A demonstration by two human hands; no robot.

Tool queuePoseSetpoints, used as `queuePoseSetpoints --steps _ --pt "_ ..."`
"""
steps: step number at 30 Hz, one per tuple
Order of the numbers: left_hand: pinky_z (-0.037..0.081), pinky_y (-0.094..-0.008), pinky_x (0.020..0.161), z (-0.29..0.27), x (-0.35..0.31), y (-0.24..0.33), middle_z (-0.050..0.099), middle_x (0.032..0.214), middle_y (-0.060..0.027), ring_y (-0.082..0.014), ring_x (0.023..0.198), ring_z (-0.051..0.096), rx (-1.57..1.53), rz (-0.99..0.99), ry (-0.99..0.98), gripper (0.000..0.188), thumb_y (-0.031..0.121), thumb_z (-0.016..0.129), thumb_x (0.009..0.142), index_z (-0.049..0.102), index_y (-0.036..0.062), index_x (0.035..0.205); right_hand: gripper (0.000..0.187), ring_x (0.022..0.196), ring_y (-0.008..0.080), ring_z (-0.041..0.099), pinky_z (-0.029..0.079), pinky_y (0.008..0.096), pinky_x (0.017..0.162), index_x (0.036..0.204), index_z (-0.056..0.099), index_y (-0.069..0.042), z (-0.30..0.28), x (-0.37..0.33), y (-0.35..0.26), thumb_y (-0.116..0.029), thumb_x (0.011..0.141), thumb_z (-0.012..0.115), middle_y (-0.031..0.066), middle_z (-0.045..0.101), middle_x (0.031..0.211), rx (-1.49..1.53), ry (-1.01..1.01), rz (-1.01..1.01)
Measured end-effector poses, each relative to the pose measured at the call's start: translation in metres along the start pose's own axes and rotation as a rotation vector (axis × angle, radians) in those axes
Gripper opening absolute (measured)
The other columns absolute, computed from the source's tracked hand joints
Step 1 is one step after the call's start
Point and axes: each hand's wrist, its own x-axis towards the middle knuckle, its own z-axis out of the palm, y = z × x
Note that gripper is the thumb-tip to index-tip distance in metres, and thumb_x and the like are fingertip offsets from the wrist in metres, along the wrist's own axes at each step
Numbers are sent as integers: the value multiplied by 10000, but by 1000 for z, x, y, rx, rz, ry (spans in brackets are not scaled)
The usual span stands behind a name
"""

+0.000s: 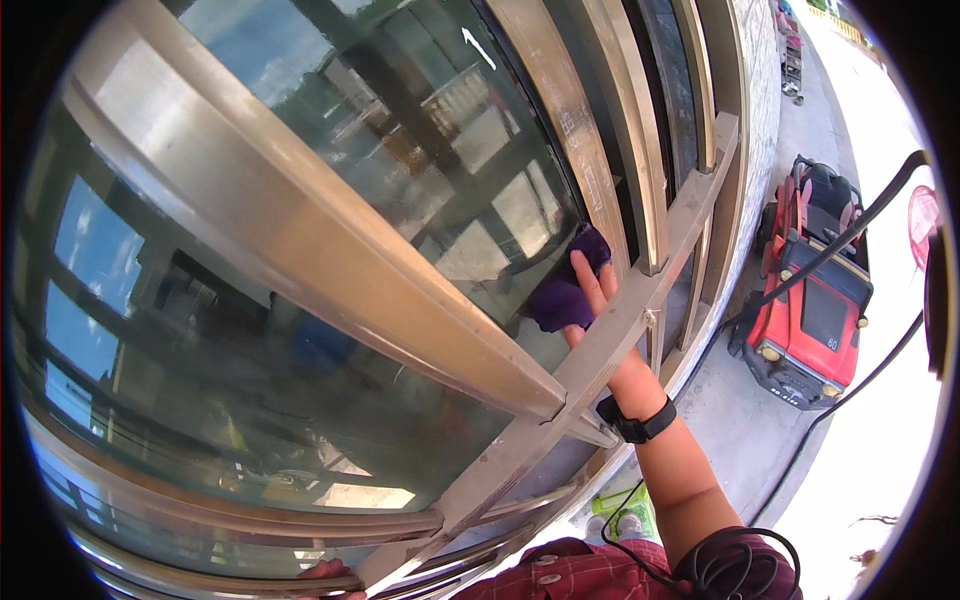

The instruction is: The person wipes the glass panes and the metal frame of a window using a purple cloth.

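My right hand [597,285] reaches between the metal bars, fingers pressing a dark purple cloth [562,305] against the lower corner of a glass pane [470,190]. Part of the cloth bunches up above the fingers, beside the pane's metal frame [575,120]. A black watch [640,422] is strapped round my right wrist, just outside the crossbar [610,345]. At the lower left my left hand [328,577] is curled over a metal bar [230,583]; only some of its fingers show. The glass reflects sky and buildings.
A broad upright bar [300,230] crosses the window nearby. On the pavement at right stands a red and black machine [815,320] with a dark hose or cable [850,235]. Coiled black cable [735,565] hangs by my right upper arm. Something bright green [610,505] lies near my feet.
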Motion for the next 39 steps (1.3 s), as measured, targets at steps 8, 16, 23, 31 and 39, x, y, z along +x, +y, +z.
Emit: queuePoseSetpoints --steps 8,16,23,31,39 --pt "491 -300 775 1 -8 -14 666 949 -159 -189 836 625 29 -54 23 289 23 651 796 610 -71 1067 777 1218 424 378 333 450 1035 1426 258 -34 44 -88 104 -162 761 638 232 387 1288 -161 -326 82" --pt "436 -276 564 -2 -20 -36 595 754 -112 -148 651 552 102 -130 103 270 179 695 836 564 -57 851 823 1348 429 233 219 458 1115 1442 182 22 54 -129 135 -182 775 618 270 266 1437 -183 -617 502" --pt "350 -300 475 6 -5 -25 478 601 -58 -153 521 444 159 71 208 450 368 699 840 509 -23 724 807 1106 413 510 453 423 916 1412 246 10 72 -130 142 -21 692 610 258 403 1277 -366 -476 375" --pt "472 -329 591 10 -7 -16 634 757 -155 -257 641 598 192 89 159 374 312 698 837 622 -53 872 409 976 390 588 473 439 875 1059 639 -55 68 -123 124 7 666 545 204 610 1046 -99 -210 516" --pt "472 -334 592 8 -2 -7 639 763 -145 -237 636 599 230 86 144 381 312 701 836 633 -54 917 429 1060 348 549 428 375 937 1140 600 -54 11 -31 39 -23 712 585 168 590 1099 397 -38 105"
